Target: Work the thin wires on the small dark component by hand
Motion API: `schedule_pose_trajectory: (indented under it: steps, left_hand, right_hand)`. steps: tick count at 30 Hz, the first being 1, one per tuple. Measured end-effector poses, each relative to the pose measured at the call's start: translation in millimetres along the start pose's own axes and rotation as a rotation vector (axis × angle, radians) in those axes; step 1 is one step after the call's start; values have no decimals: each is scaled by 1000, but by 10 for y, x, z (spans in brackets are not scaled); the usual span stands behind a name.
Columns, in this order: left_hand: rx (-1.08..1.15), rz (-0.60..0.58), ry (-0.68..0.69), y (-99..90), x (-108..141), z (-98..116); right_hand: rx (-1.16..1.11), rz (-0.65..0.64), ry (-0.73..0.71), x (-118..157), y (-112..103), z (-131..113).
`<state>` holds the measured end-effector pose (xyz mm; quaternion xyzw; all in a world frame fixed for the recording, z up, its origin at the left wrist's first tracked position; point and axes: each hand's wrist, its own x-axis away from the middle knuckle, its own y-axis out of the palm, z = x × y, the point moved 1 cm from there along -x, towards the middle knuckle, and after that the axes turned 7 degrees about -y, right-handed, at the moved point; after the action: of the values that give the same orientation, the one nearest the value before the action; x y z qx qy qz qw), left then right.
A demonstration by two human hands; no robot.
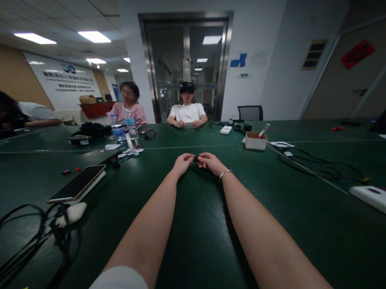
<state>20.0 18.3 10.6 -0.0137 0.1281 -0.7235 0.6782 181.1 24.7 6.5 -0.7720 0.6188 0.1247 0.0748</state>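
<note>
Both my arms stretch forward over the dark green table point(197, 230). My left hand point(183, 163) is closed, thumb and fingertips pinched together. Facing it, my right hand point(210, 161), with a silver bangle point(225, 174) on the wrist, is pinched too. Between the two sets of fingertips sits a small dark object point(196, 159); it is too small and dim to name. The fingertips of both hands meet at it, just above the tabletop or resting on it; I cannot tell which.
To the left lie a phone point(78, 183), black cables point(60, 229) and a white mouse-like thing point(72, 213). Two bottles point(131, 126) stand farther back. At right are a small box point(256, 141), more cables point(323, 159) and a white device point(377, 201). Several people sit around the table.
</note>
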Motion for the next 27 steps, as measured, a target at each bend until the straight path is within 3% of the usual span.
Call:
schedule_pose_trajectory:
  steps: [27]
  left_hand:
    - [1, -14, -24, 9, -34, -19]
  right_hand:
    - [-3, 6, 18, -6, -18, 2]
